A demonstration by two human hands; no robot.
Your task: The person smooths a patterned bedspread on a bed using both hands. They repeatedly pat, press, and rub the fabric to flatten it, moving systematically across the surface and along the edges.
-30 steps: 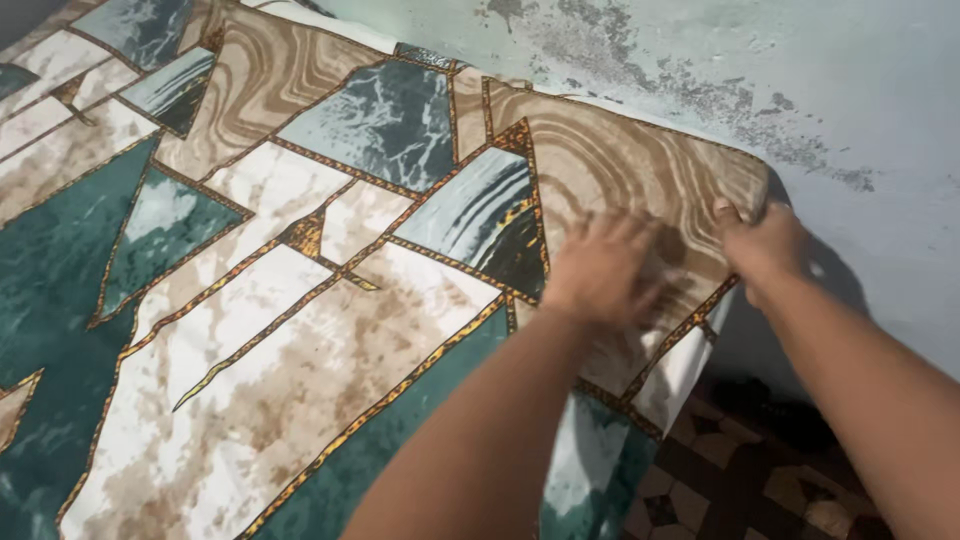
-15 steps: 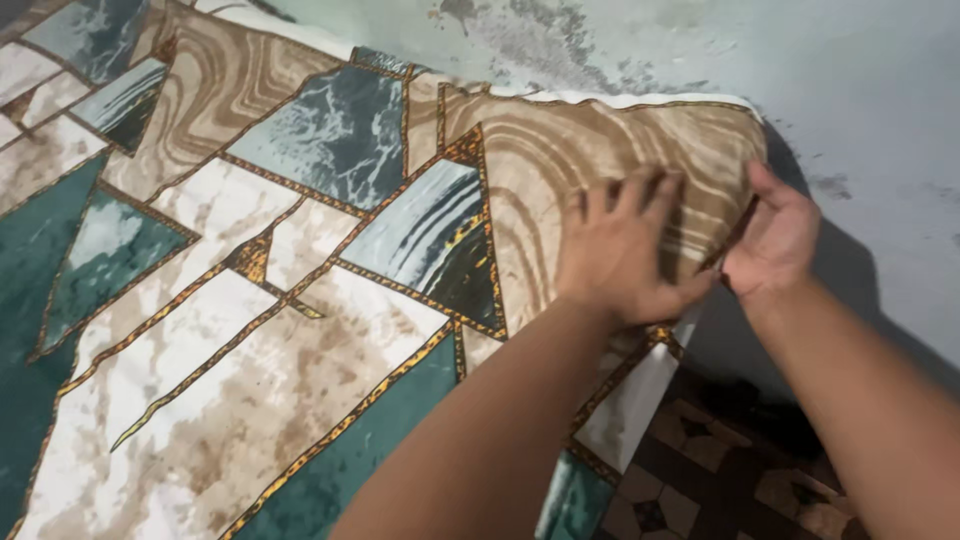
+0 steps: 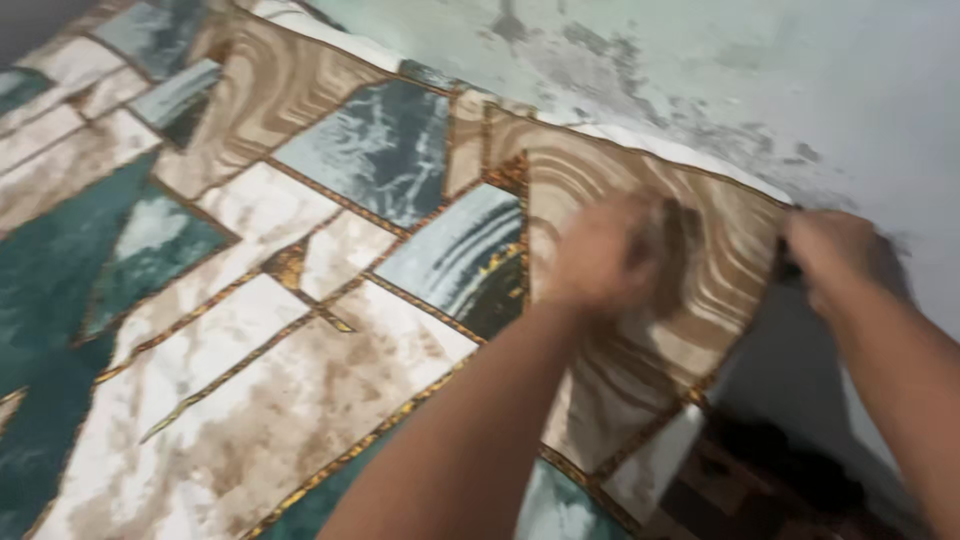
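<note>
Two hands work at the far right corner of a bed covered by a patterned sheet (image 3: 300,330) in green, white, brown and gold. Left hand (image 3: 610,250) lies palm down on the brown swirled patch near that corner; motion blur hides its fingers. Right hand (image 3: 835,255) is closed on the sheet's corner edge beside the stained pale wall (image 3: 760,70).

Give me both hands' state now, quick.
Left hand: flat and open on the green-and-brown marble-patterned bedsheet.
Right hand: at the sheet's corner; grip too blurred to tell.
</note>
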